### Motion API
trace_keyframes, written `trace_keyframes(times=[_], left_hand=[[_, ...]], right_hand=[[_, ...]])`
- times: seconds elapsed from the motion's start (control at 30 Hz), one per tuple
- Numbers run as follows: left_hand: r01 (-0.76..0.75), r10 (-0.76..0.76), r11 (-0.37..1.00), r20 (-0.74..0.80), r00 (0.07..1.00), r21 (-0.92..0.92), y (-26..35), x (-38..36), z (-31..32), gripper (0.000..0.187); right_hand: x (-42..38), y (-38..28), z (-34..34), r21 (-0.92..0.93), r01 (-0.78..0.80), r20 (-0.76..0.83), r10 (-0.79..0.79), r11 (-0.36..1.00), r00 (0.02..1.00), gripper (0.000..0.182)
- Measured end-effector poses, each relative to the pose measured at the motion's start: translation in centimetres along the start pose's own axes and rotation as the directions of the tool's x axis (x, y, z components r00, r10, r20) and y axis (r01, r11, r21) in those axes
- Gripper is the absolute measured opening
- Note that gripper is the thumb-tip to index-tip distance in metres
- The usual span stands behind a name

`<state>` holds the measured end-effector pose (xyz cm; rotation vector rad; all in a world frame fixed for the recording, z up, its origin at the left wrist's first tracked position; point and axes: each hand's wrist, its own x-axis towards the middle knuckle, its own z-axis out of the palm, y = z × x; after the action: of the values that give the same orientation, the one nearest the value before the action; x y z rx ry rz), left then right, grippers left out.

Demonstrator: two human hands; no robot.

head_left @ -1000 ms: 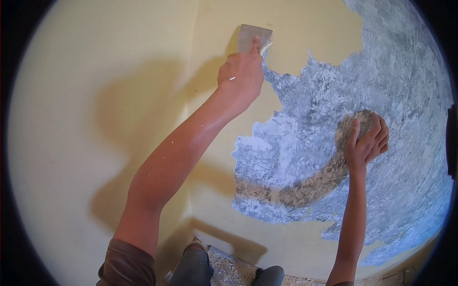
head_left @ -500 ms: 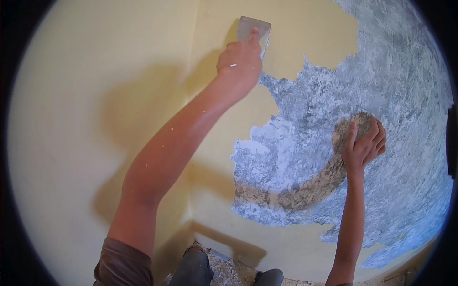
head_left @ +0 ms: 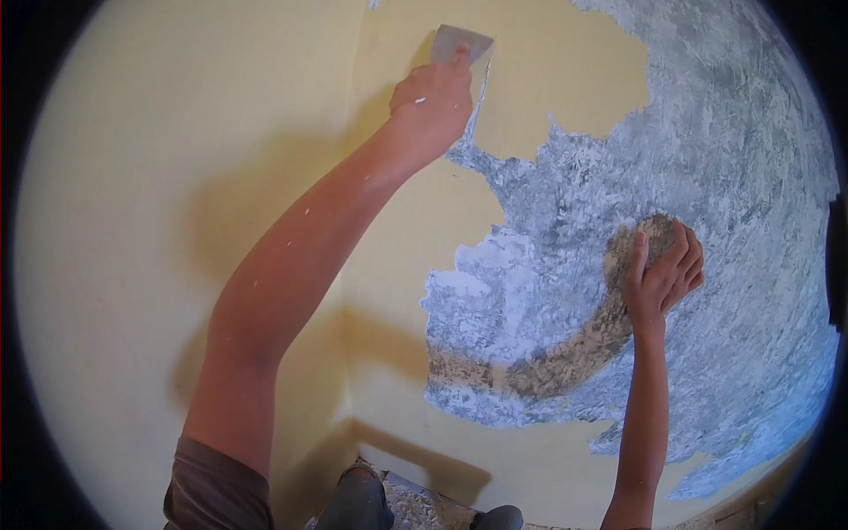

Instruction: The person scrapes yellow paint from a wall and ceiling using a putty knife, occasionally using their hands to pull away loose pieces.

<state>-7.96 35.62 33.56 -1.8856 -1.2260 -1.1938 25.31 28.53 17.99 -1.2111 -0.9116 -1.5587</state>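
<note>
A flat metal scraper [head_left: 458, 42] lies against the yellow painted wall [head_left: 565, 66] at the upper middle. My left hand [head_left: 433, 102] is closed round it, one finger stretched along the blade; its handle is hidden in the hand. A thin lifted strip of paint runs down the wall just right of that hand. Lower right, my right hand [head_left: 662, 274] rests with fingers apart on the bare grey patch [head_left: 565, 212] and holds nothing. White flecks dot the back of my left hand and forearm.
The wall's corner runs down left of the scraper, with a plain cream wall [head_left: 132, 221] beyond it. At the bottom, my legs [head_left: 358, 499] stand over a floor [head_left: 420, 508] strewn with pale debris. Shadows of both arms fall on the walls.
My left hand and the scraper have shifted slightly left and up. More of the lifted paint edge beside the hand shows. The view has moved a little; my right hand stays on the grey patch.
</note>
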Motion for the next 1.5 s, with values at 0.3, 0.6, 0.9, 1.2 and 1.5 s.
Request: trace_keyframes(times=[0.3,0.6,0.9,1.2,1.5], left_hand=[[0.024,-0.035,0.993,0.096,0.995,0.113,0.4,0.1,-0.2,0.074],[0.015,-0.018,0.999,0.061,0.998,0.042,0.8,0.4,-1.1,0.072],[-0.042,0.032,0.988,0.068,0.997,0.147,2.7,6.3,-3.0,0.057],[-0.032,0.015,0.977,0.081,0.997,0.210,1.9,3.6,-2.8,0.061],[-0.078,0.075,0.995,0.050,0.996,0.066,1.0,6.6,-3.6,0.056]], right_hand=[[0.1,-0.2,0.0,-0.002,0.034,-0.038,-0.034,0.999,0.999,0.053],[0.2,-0.1,-0.1,0.015,0.027,-0.032,-0.026,1.000,0.999,0.053],[0.3,0.1,0.0,0.045,0.007,-0.030,-0.006,0.999,1.000,0.054],[0.2,0.1,0.1,0.033,0.003,-0.054,-0.002,0.999,0.999,0.055],[0.3,0.2,0.0,0.043,0.011,-0.039,-0.009,0.999,0.999,0.054]])
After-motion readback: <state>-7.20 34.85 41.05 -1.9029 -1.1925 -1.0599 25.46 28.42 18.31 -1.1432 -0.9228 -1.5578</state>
